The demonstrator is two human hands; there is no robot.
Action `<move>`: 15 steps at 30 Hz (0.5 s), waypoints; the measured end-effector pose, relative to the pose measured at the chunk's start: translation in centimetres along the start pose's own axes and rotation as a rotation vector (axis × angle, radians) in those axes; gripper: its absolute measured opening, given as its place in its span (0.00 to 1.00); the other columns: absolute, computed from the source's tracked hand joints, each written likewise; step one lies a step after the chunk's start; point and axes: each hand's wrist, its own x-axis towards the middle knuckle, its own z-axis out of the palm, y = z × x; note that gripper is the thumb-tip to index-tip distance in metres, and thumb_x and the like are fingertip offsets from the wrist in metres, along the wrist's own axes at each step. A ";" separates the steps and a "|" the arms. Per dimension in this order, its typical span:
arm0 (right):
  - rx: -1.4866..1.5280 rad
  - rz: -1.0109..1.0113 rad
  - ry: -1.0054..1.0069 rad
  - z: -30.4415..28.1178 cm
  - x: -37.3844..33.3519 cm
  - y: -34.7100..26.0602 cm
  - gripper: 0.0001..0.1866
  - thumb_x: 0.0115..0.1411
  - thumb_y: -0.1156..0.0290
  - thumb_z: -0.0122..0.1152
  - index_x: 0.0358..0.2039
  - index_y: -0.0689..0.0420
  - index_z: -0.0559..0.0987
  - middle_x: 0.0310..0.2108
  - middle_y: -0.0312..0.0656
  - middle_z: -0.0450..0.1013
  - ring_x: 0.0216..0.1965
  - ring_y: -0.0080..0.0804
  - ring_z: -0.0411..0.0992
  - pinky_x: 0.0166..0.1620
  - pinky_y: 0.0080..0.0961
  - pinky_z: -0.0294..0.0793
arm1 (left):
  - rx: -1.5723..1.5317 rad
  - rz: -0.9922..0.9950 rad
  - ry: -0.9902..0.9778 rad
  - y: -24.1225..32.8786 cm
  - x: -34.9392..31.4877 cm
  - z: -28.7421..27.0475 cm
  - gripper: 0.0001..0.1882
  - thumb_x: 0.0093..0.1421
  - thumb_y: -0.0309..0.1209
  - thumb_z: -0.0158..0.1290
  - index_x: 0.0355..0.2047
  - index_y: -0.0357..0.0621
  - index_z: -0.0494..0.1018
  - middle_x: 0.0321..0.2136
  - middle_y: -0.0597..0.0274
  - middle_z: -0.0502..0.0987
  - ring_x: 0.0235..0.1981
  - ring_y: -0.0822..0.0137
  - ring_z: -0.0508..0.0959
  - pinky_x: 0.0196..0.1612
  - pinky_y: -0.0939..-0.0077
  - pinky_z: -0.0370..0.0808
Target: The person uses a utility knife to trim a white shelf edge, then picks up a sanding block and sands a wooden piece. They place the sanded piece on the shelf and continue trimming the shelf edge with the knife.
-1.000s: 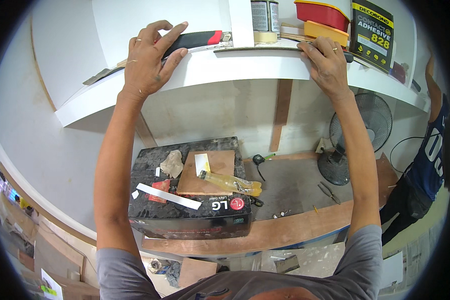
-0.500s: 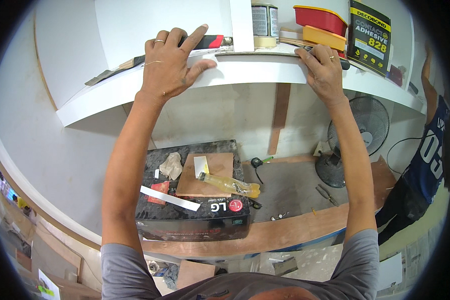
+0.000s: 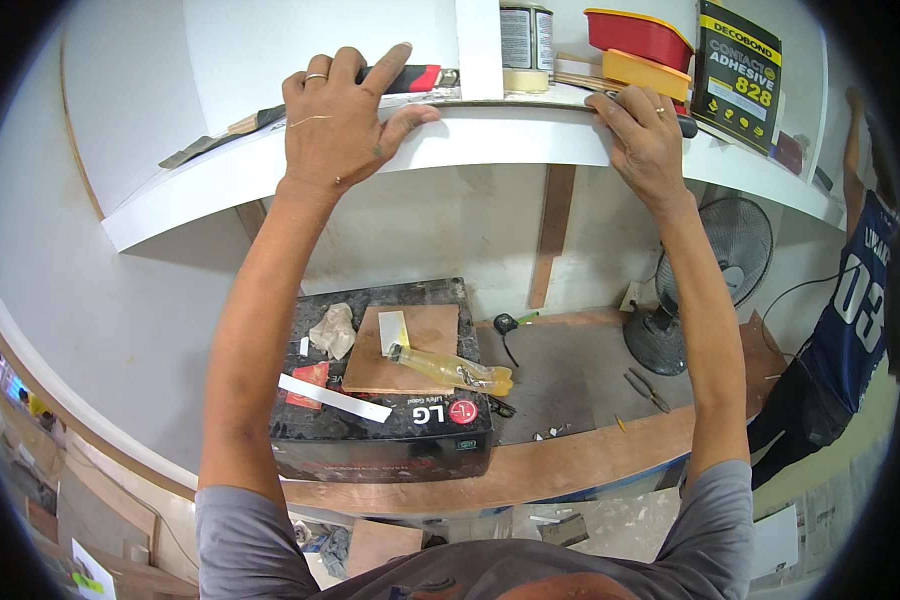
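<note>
My right hand (image 3: 645, 135) is closed around a long flat file (image 3: 540, 103), whose dark handle end pokes out past my fingers. The file lies along the front edge of a curved white shelf (image 3: 530, 138). At its far left end is my left hand (image 3: 335, 125), fingers spread over the shelf edge, the thumb close to the file's tip. Whether that thumb touches the file I cannot tell. Behind my left fingers lies a red and black handled tool (image 3: 415, 79). A dark-bladed tool (image 3: 215, 143) rests on the shelf to the left.
On the shelf stand a can (image 3: 526, 38), a tape roll (image 3: 526, 80), red and yellow tubs (image 3: 638, 42) and a black adhesive tin (image 3: 735, 75). Below are a black box (image 3: 380, 460) bearing a bottle (image 3: 455, 370), a fan (image 3: 715, 245) and pliers (image 3: 647, 390). Another person (image 3: 850, 300) stands at right.
The view has shifted slightly. My left thumb has come a little closer to the file's tip, while my right hand keeps its grip on the file.
</note>
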 end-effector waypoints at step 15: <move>-0.033 -0.020 -0.034 -0.2 -0.6 1.4 0.13 0.57 0.73 0.70 0.44 0.52 0.86 0.35 0.33 0.71 0.40 0.32 0.71 0.45 0.33 0.67 | -0.012 -0.065 -0.127 0.6 0.2 -0.7 0.44 0.60 0.77 0.49 0.66 0.65 0.76 0.40 0.58 0.77 0.47 0.57 0.76 0.55 0.50 0.67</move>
